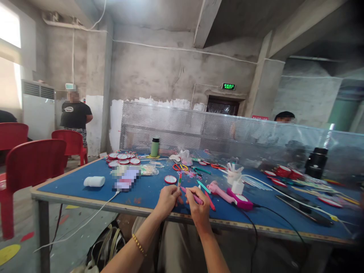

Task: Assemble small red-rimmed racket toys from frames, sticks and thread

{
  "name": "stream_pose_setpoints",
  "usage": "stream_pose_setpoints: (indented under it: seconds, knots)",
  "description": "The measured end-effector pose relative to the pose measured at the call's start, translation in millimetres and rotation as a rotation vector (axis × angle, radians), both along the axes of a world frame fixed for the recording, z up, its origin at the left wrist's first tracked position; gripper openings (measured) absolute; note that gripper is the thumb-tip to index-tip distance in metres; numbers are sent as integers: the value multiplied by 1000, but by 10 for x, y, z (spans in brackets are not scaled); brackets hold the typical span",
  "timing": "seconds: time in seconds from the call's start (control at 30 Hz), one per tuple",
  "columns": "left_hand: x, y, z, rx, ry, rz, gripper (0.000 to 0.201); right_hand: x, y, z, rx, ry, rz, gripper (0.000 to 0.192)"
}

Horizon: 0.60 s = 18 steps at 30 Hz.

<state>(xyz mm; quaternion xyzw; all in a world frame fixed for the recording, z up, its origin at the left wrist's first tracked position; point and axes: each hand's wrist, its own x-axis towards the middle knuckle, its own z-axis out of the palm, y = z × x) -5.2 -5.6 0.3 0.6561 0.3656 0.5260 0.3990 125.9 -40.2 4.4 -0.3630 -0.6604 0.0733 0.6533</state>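
Observation:
My left hand (pixel 167 199) is closed around a thin coloured stick (pixel 179 181) that points up from the fist, above the near edge of the blue table (pixel 71 185). My right hand (pixel 199 206) sits right beside it and grips a pink stick (pixel 190 194) that lies across toward the left hand. A red stick (pixel 210 201) and a teal stick (pixel 203 186) lie on the table just beyond my right hand. A small red-rimmed white disc (pixel 170 179) rests just behind my left hand.
A pink glue gun (pixel 230 195) with a black cord lies right of my hands. A pile of red-rimmed discs (pixel 123 158), a green bottle (pixel 154 147), scissors (pixel 179 167), a white bottle (pixel 94 181) and a cup of sticks (pixel 233 174) are on the table. Red chairs (pixel 28 167) stand left. A person in black (pixel 75 117) stands at the back.

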Motion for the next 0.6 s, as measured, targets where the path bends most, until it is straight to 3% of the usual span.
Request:
stream_pose_setpoints:
  seconds: [0.6]
  knots:
    - [8,37,-34,5,7,-2,21,-23,4,26,2,42,6,23]
